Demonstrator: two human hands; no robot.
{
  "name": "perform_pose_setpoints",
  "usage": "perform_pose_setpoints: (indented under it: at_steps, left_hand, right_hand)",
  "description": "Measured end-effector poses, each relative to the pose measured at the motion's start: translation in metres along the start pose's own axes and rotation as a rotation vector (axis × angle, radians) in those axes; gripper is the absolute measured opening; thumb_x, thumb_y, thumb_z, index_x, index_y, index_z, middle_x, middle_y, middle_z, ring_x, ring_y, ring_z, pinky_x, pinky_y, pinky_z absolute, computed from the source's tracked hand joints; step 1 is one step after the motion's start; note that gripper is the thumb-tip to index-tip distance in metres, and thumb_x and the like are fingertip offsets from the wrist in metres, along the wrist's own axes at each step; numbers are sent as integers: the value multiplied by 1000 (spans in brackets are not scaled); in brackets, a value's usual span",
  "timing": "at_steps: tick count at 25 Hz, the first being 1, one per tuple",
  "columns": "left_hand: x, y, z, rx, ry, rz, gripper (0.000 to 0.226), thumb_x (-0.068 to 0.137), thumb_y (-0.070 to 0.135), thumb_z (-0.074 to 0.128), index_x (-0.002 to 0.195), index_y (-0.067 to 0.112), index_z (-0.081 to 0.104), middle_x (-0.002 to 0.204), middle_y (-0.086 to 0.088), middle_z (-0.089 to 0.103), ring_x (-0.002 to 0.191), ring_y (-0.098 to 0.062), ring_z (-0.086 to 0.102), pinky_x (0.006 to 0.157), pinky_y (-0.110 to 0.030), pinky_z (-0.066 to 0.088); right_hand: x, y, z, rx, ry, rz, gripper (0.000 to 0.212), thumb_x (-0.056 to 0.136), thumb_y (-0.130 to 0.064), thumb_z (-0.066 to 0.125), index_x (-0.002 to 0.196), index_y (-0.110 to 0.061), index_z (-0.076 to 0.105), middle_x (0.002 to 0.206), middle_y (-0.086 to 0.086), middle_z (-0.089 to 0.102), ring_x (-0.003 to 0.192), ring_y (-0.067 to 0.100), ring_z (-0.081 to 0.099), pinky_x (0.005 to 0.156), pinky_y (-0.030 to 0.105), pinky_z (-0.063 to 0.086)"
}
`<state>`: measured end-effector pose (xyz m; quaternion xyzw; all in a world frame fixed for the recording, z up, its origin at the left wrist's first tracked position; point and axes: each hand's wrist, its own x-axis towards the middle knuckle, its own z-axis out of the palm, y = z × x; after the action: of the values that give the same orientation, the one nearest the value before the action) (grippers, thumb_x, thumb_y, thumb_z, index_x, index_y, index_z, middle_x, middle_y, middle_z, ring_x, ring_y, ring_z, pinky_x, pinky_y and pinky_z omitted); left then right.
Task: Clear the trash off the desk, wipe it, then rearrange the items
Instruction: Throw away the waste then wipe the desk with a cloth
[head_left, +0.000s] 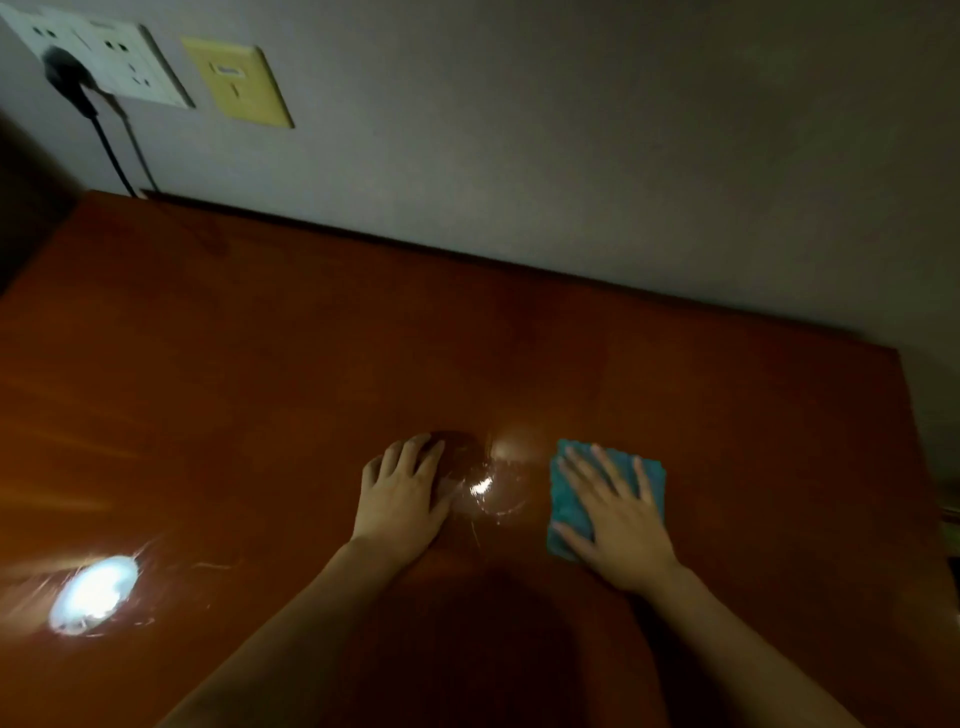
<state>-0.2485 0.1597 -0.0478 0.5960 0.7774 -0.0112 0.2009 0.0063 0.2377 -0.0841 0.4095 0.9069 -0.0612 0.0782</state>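
Observation:
A reddish-brown wooden desk (260, 364) fills the view in dim light. A teal cloth (566, 499) lies flat on it, right of the middle. My right hand (618, 519) presses down on the cloth with fingers spread, covering most of it. My left hand (402, 493) rests palm down on the bare wood a little to the left, fingers apart, holding nothing. Between the two hands the wood shows a glossy, wet-looking patch with a small glint.
A grey wall runs along the desk's far edge. At top left a white socket panel (104, 57) has a black plug (70, 78) with cables hanging behind the desk, beside a yellow plate (239, 83). A bright lamp reflection (96, 592) glares at lower left. The desk's right edge is near.

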Motion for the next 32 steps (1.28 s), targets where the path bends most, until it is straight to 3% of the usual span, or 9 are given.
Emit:
perform_pose_setpoints:
  at_steps: [3,6,9,12,15,20,24,27,32]
  left_hand:
    - [3,6,-1,-3,67,-16,66,90,56,22,145,22,34,150,0,32,139,-22,28,111,-42,24]
    - [13,3,-3,2,-11,-13,62,94,51,34,149,24,19,155,3,16,143,-19,13,115,-39,14]
    - [27,6,-11,20,-35,-15,64,95,49,36,150,26,12,156,3,11,143,-18,8,115,-37,12]
    - [46,16,-18,35,-53,-6,65,95,50,35,150,26,11,155,3,10,143,-18,7,116,-39,12]
    - [66,33,-20,23,-34,14,63,96,51,33,150,25,13,155,2,11,143,-19,7,116,-40,10]
    - [81,46,-13,28,-23,32,63,95,52,33,149,27,13,155,4,9,143,-18,5,117,-43,6]
    - [92,47,-13,46,3,52,64,93,57,27,149,29,15,154,6,14,142,-16,8,115,-40,6]
    - [99,46,-18,49,14,90,88,72,67,0,149,29,18,153,6,18,142,-16,12,115,-39,10]
    - [112,40,-23,30,11,124,78,81,68,15,148,29,22,153,6,21,141,-17,16,114,-40,12]
  right_hand:
    - [66,5,-15,101,21,292,79,84,-72,4,148,-27,-7,155,-11,-10,144,14,-15,110,48,-18]
    - [126,-24,-28,142,8,281,75,90,-67,14,147,-27,-14,152,-12,-21,144,17,-19,106,50,-21]
    - [115,-39,-24,64,-33,-38,73,89,-65,14,146,-27,-13,155,-10,-16,143,16,-20,110,51,-22]
    - [64,-3,-9,-13,7,-202,74,91,-65,25,150,-22,14,156,-5,20,144,16,3,112,51,-2]
    - [57,56,-15,-15,-4,-14,74,91,-69,12,149,-24,11,154,-3,27,143,13,5,114,46,-3]
    - [143,70,-35,145,20,439,77,91,-68,14,150,-23,-6,158,-10,-9,145,15,-13,113,51,-12]
    - [160,33,-36,134,-28,200,76,91,-66,16,149,-24,-9,154,-11,-15,143,16,-19,110,52,-18]
    - [116,47,-22,46,6,-25,75,89,-69,9,149,-25,-1,157,-8,4,143,11,-13,113,48,-15]
    - [122,114,-30,102,4,265,79,84,-74,4,148,-28,-8,155,-14,-9,143,10,-13,112,46,-15]
